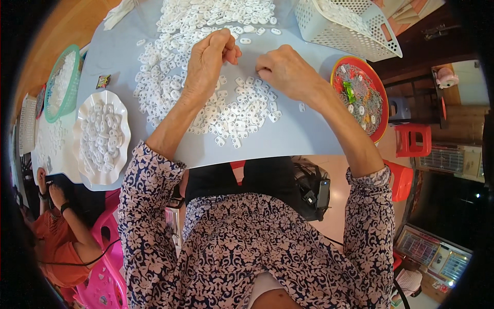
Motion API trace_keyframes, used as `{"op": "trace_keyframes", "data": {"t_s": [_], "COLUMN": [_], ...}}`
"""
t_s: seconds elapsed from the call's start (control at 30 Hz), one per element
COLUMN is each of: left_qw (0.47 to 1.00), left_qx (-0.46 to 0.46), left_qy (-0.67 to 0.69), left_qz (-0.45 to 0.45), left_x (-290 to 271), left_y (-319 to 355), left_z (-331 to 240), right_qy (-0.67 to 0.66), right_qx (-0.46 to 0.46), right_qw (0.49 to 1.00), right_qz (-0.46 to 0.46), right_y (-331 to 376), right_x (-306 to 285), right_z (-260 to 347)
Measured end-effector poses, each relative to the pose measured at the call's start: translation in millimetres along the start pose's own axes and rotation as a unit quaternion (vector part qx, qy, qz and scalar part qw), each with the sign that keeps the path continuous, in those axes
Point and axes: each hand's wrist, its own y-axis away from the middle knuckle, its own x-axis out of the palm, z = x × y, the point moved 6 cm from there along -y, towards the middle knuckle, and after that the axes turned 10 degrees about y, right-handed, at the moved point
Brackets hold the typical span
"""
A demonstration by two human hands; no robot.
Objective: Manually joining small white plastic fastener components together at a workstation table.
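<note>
Both hands are raised over the table, a short gap apart. My left hand (208,56) is closed with its fingertips pressed together, and anything in them is hidden. My right hand (289,72) is curled too, knuckles up, its fingertips turned towards the left hand; what it grips does not show. Under and around them lie small white oval plastic pieces with holes (239,110), in a loose heap. A larger spread of the same pieces (159,77) reaches from beside my left forearm to the far side. Beside my right forearm stands a red round tray (382,92) of small grey metal bits.
A white scalloped plate (124,147) piled with white pieces is at the left, near a small wrapper (103,81) and a green basket (51,114). A white perforated basket (329,38) stands far right. At lower left sits another person in orange (67,252). Red stools (413,140) stand right.
</note>
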Motion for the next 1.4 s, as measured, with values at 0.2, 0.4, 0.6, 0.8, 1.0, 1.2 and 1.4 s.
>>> {"op": "trace_keyframes", "data": {"t_s": [0.2,0.4,0.6,0.8,1.0,1.2,1.4], "left_qw": [1.000,0.998,0.995,0.994,0.995,0.995,0.995], "left_qx": [0.004,0.008,0.017,0.006,0.013,0.010,0.005], "left_qy": [-0.005,-0.052,-0.081,-0.096,-0.097,-0.092,-0.097], "left_qz": [0.016,0.027,0.051,0.048,0.022,0.027,0.018], "left_x": [5,2,5,7,7,9,6], "left_y": [1,2,1,1,3,2,3], "left_z": [-3,-5,-2,-2,-4,-4,-3], "right_qy": [-0.082,-0.031,-0.041,-0.081,-0.065,-0.036,-0.063], "right_qx": [0.049,0.020,0.020,0.045,-0.047,-0.041,-0.058], "right_qw": [0.994,0.999,0.999,0.995,0.997,0.998,0.996], "right_qz": [0.045,0.031,0.010,0.022,0.004,0.030,-0.001], "right_y": [6,4,0,3,1,0,6], "right_x": [-4,1,-6,-7,-8,-2,-9], "right_z": [-8,1,-15,-20,13,19,9]}}
